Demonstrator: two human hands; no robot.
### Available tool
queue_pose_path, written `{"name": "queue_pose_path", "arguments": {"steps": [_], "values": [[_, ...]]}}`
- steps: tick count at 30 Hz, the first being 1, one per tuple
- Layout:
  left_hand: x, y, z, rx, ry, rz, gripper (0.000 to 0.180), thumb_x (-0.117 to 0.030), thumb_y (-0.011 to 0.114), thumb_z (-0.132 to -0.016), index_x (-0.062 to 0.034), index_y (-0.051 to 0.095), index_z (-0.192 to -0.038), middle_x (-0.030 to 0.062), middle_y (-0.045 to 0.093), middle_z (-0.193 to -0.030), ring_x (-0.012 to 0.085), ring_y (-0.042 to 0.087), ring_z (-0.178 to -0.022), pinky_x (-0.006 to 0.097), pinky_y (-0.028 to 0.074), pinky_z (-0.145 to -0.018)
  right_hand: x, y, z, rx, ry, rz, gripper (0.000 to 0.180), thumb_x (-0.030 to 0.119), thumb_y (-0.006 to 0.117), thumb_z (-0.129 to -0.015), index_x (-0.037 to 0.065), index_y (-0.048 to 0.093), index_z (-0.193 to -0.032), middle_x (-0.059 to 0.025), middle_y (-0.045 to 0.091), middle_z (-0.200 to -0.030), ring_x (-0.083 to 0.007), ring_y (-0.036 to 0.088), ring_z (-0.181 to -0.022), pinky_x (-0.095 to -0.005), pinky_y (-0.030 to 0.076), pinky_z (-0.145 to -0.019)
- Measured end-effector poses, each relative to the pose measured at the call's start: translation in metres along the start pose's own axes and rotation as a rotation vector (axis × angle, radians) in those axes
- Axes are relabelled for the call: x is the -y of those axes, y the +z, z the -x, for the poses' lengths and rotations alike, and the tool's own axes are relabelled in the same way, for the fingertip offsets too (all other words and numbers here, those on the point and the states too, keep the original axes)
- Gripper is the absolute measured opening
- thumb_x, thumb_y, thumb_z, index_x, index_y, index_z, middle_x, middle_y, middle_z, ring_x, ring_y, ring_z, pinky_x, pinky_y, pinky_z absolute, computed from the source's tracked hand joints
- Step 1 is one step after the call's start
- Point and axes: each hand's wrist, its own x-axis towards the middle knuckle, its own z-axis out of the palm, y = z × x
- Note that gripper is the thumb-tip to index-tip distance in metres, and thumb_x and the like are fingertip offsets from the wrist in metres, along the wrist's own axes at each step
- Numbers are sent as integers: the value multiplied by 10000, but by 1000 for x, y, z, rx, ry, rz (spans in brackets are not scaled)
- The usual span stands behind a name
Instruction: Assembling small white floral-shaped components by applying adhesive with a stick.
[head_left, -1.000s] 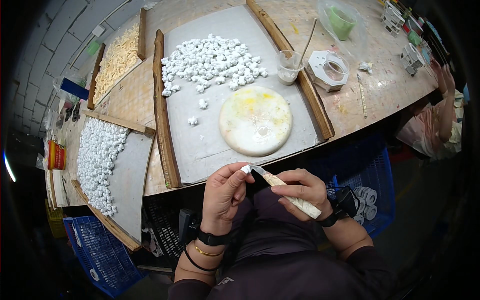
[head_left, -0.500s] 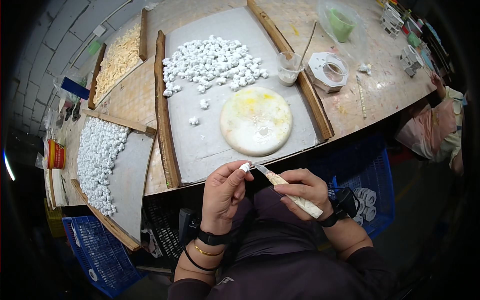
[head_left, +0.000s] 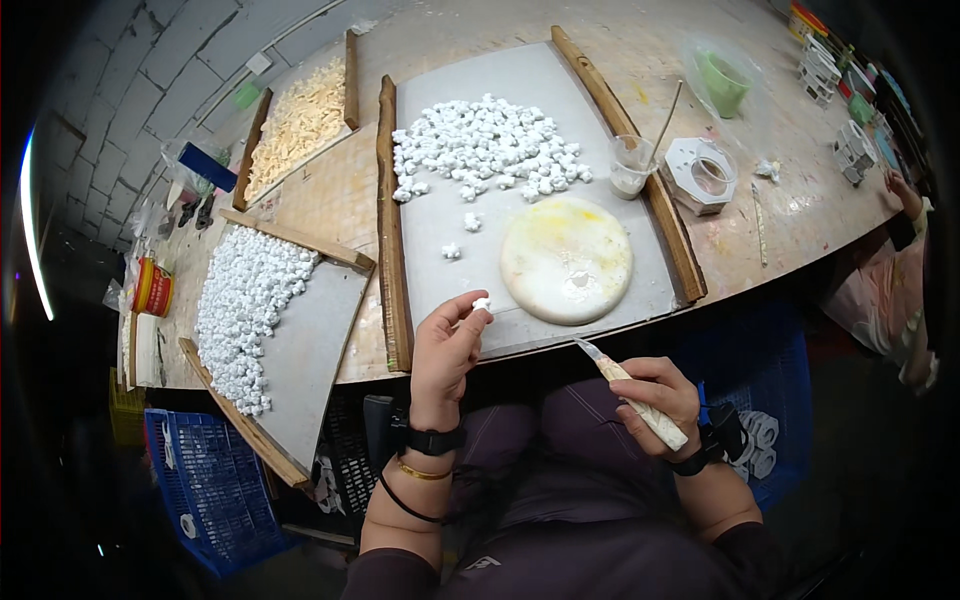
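Meanwhile the left hand [head_left: 447, 350], pinching a small white piece [head_left: 482, 303], had lifted away from the knife [head_left: 630, 390] gripped in the right hand [head_left: 655, 400] and reached over the grey board [head_left: 450, 215] beside the round disc [head_left: 566, 259], so trimming looked finished.

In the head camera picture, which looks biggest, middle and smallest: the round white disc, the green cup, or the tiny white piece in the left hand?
Largest to smallest:
1. round white disc
2. green cup, though it sits farther from the camera
3. tiny white piece pinched in the left hand

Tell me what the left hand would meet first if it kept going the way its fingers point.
Probably the round white slab: the left hand, pinching a small white piece, points up-right toward its near edge, though depth is unclear.
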Motion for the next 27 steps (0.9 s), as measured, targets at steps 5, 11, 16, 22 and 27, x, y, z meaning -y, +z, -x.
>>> {"name": "queue_pose_path", "arguments": {"steps": [5, 11, 16, 22, 27], "values": [[2, -29, -42, -190, 237, -670, 312, -113, 623, -817, 9, 631, -1104, 71, 604, -770, 133, 543, -607, 259, 430, -549, 0, 1, 3, 2, 23, -3, 316, 1, 678, -700, 45, 684, -1012, -141, 617, -1003, -231, 622, -828, -292, 510, -711], [-2, -22, -59, -265, 250, -1004, 337, -138, 635, -789, 3, 625, -1095, 115, 617, -763, 229, 598, -661, 324, 483, -618, -1, -1, 4, -9, 44, -21, 315, -6, 671, -700, 46, 683, -1010, -138, 617, -1001, -236, 622, -837, -292, 507, -718], [10, -37, -54, -312, 169, -431, 357, -120, 635, -832, 25, 563, -1150, 23, 568, -711, 135, 503, -514, 269, 419, -471, -1, -7, 8, -14, 81, -32, 314, -10, 662, -706, 46, 680, -1014, -139, 614, -1001, -231, 616, -842, -287, 498, -721], [-8, -29, -2, -76, -232, 897, 342, 38, 519, -832, 66, 454, -1167, 206, 523, -1013, 254, 547, -891, 314, 488, -815, -5, -6, 15, -37, 144, -73, 310, -17, 659, -707, 43, 675, -1010, -139, 611, -999, -229, 614, -842, -288, 494, -722], [-1, -6, 27, 111, -282, 906, 412, 173, 399, -791, 105, 431, -1196, 292, 465, -1182, 394, 452, -1192, 425, 376, -1084, 3, -4, 12, -32, 116, -68, 303, -19, 659, -710, 42, 673, -1007, -142, 611, -996, -231, 613, -841, -290, 495, -720]]}}
